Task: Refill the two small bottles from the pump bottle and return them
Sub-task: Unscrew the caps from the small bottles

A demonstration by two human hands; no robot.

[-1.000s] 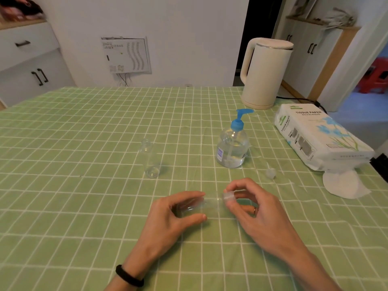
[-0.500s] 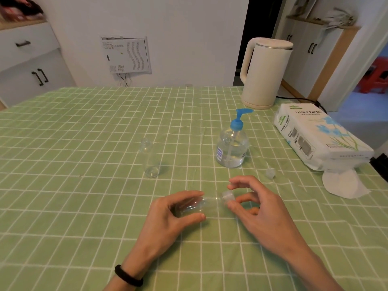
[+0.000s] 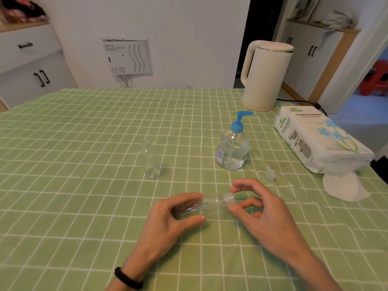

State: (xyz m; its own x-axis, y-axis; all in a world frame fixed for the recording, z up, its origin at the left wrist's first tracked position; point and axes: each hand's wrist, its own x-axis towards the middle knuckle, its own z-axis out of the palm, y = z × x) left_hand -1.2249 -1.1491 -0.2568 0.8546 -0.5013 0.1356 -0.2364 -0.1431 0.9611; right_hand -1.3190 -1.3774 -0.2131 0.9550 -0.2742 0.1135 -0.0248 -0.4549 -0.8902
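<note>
Small clear bottle [image 3: 210, 205] is gripped sideways by left hand [image 3: 170, 223]; its cap [image 3: 227, 199] is pinched by right hand [image 3: 262, 215]. Tissue pack [image 3: 315, 139] is labelled "TISSUE PAPER".

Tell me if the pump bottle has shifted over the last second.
No. The pump bottle keeps its place in front of the kettle, same gap between them.

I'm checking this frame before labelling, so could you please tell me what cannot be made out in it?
1. Head view: the left hand covers the base of the held small bottle, so its contents cannot be told.
2. Head view: whether the right hand really pinches the cap, or whether it is screwed on, is unclear.
3. Head view: the print on the pump bottle is too small to read.
4. Head view: the bottom edge cuts off both forearms.
</note>
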